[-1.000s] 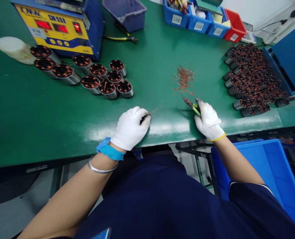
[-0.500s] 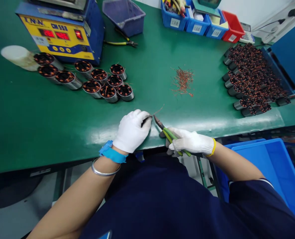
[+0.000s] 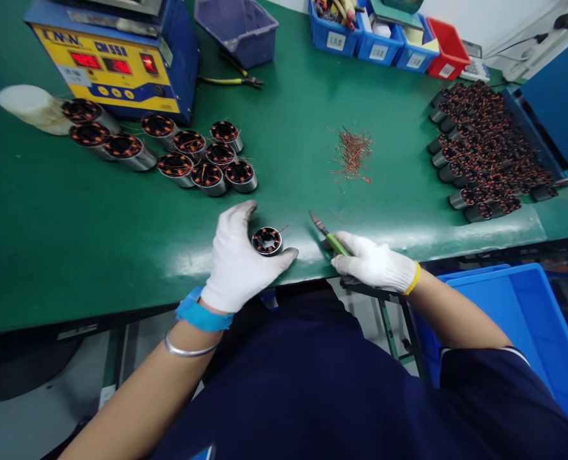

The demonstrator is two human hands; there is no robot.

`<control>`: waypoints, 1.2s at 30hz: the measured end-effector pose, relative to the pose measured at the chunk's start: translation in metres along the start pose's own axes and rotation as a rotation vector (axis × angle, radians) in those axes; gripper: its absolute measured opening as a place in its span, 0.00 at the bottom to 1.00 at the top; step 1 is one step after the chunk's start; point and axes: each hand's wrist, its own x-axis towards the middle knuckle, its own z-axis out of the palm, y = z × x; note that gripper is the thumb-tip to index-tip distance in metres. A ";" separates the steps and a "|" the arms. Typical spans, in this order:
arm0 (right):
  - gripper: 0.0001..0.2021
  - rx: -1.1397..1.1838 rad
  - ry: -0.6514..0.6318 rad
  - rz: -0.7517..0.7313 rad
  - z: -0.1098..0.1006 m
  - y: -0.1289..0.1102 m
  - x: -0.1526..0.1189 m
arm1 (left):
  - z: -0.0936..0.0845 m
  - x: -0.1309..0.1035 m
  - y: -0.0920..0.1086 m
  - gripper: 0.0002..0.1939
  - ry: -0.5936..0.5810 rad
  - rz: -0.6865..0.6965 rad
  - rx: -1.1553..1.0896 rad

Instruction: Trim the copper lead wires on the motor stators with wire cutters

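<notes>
A motor stator [image 3: 267,241] with copper windings in a steel ring stands upright at the table's front edge, a thin wire end sticking out on its far right. My left hand [image 3: 240,259], in a white glove, is spread around its left side, thumb and fingers apart and not closed on it. To the right, my gloved right hand [image 3: 372,260] is closed round the green handles of a pair of cutting pliers [image 3: 335,243]. The dark jaws of the pliers point up and left, apart from the stator. My right fingertips are partly hidden beneath the hand.
Several stators [image 3: 208,178] stand at the left by a blue-yellow soldering station [image 3: 114,70]. Copper wire clippings [image 3: 352,153] lie mid-table. Many more stators [image 3: 489,150] crowd the right. Bins [image 3: 335,41] line the back; spare pliers [image 3: 226,81] lie near a purple bin [image 3: 238,29].
My left hand has opened and moved slightly left, and the stator it hid now stands on the table. The pliers have drawn away to the right; a wire snippet lies near them.
</notes>
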 end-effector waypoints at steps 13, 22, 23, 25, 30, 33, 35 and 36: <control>0.45 0.052 0.387 -0.337 0.017 0.013 0.010 | -0.008 -0.008 0.007 0.21 -0.254 0.405 -0.101; 0.32 0.793 0.056 -0.337 0.042 -0.006 0.023 | -0.015 -0.026 0.035 0.23 -0.232 -0.158 -0.240; 0.31 0.797 0.064 -0.346 0.042 -0.005 0.023 | -0.018 -0.027 0.038 0.22 -0.249 -0.217 -0.277; 0.30 0.812 0.088 -0.356 0.042 -0.003 0.021 | -0.027 -0.027 0.041 0.18 -0.357 -0.267 -0.383; 0.32 0.871 0.108 -0.339 0.044 -0.001 0.021 | -0.040 -0.020 0.032 0.16 -0.354 -0.289 -0.739; 0.32 0.869 0.096 -0.364 0.047 -0.002 0.023 | -0.033 -0.017 0.028 0.23 -0.213 -0.324 -0.781; 0.33 0.856 0.089 -0.372 0.048 -0.002 0.024 | -0.028 -0.017 0.032 0.19 -0.309 -0.301 -0.637; 0.33 0.856 0.087 -0.368 0.049 -0.002 0.024 | -0.027 -0.018 0.035 0.15 -0.343 -0.285 -0.584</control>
